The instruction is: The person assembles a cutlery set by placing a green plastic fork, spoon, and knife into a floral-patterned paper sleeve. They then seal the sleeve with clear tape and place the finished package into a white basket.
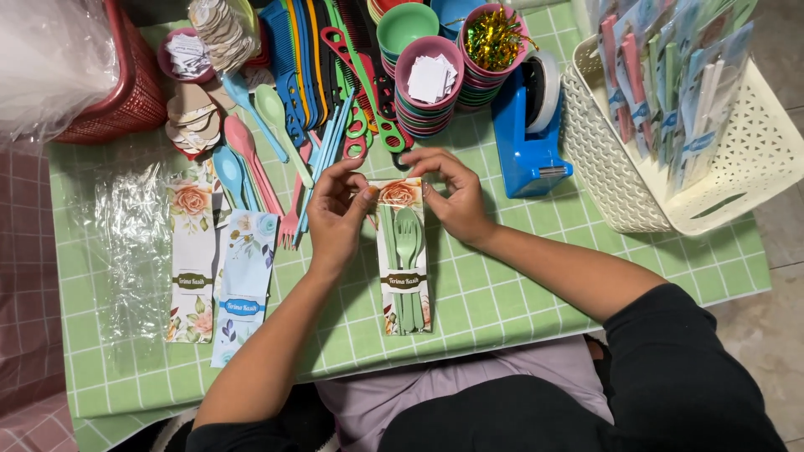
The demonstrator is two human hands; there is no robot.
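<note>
Green checked cloth covers the bench (519, 293) in the head view, the only view there is. At its middle lies a clear packet (402, 259) backed by a floral card, with a green plastic fork and spoon inside it, its long side running toward the person. Both hands work at the packet's far end. The left hand (335, 213) has its fingers (366, 191) closed in a pinch on the top left corner of the packet; the right hand (452, 192) has its fingers closed on the top right corner, thumb and forefinger touching the film.

Just left of the left hand lie two more floral cards (219, 268) side by side, and beyond them a sheet of clear film (126, 243). Loose plastic spoons and forks (260, 159) in pink, blue and green lie fanned out above the cards. Near the far edge stand stacked coloured bowls (427, 96), one holding small white paper squares. A blue tape dispenser (528, 134) sits just right of the bowls, near the right hand. A white lattice basket (754, 167) at the right holds finished packets upright. A red basket (126, 92) sits at the far left corner.
</note>
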